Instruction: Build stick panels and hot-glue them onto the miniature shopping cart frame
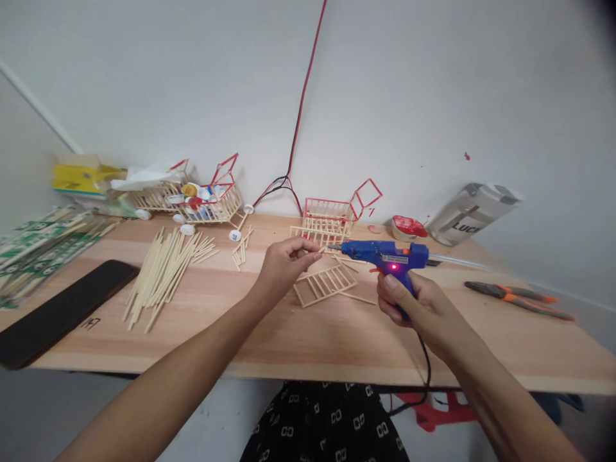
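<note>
My right hand (409, 298) is wrapped round the handle of a blue glue gun (385, 253), whose red light is lit and whose nozzle points left. My left hand (293, 260) pinches a small wooden stick (323, 250) right by the nozzle tip; whether they touch I cannot tell. Below, a flat ladder-like frame of sticks (327, 283) lies on the table, with a loose stick beside it. Behind the hands stands a small cart-shaped stick basket (330, 215) with a red rim and red handle, partly hidden by another stick frame.
Loose sticks (161, 273) lie at left beside a black slab (67, 314) and green-white stick packs (33, 256). Farther back is a stick cart (212, 202) full of bottle caps. At right are pliers (520, 298), a red paint tub (409, 228) and a tilted container (474, 215).
</note>
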Action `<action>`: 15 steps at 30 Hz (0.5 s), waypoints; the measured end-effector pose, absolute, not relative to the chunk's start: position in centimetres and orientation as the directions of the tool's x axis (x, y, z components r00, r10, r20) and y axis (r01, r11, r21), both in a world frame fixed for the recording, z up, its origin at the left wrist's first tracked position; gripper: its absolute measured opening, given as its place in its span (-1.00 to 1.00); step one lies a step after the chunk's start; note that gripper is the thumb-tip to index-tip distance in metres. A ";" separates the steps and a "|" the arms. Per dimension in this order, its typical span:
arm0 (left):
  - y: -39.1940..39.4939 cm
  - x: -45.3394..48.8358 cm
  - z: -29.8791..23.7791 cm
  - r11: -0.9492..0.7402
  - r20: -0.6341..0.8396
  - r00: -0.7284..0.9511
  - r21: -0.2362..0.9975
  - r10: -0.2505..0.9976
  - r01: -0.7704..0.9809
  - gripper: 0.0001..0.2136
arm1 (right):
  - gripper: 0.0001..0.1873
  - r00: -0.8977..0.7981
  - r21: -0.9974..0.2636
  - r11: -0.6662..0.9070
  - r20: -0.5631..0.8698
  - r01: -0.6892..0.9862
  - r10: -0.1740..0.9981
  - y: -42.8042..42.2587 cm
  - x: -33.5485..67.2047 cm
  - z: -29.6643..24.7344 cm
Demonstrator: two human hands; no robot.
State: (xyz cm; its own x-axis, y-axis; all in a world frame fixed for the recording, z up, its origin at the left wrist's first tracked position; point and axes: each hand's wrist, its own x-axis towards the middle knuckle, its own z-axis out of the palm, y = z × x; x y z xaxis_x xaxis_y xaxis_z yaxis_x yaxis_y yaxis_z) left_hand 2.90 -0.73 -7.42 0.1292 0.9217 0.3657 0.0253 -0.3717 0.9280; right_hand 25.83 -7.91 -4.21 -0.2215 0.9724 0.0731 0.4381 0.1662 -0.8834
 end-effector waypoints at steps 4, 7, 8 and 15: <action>-0.7 3.0 -7.3 -0.355 0.351 0.127 0.935 0.928 0.011 -0.86 | -0.52 -0.223 -0.875 0.167 0.069 0.455 0.972 -8.0 25.7 -4.1; -0.7 3.0 -7.3 -0.345 0.341 0.133 0.939 0.930 0.006 -0.86 | -0.52 -0.222 -0.865 0.174 0.075 0.471 0.972 -8.1 25.7 -4.0; -0.7 2.9 -7.4 -0.345 0.341 0.134 0.938 0.931 0.014 -0.86 | -0.52 -0.224 -0.860 0.176 0.075 0.478 0.972 -8.2 25.7 -3.9; -1.0 2.9 -7.4 -0.471 0.449 0.155 0.868 0.880 0.159 -0.89 | -0.52 -0.192 -0.860 0.162 0.076 0.483 0.978 -8.0 25.6 -3.9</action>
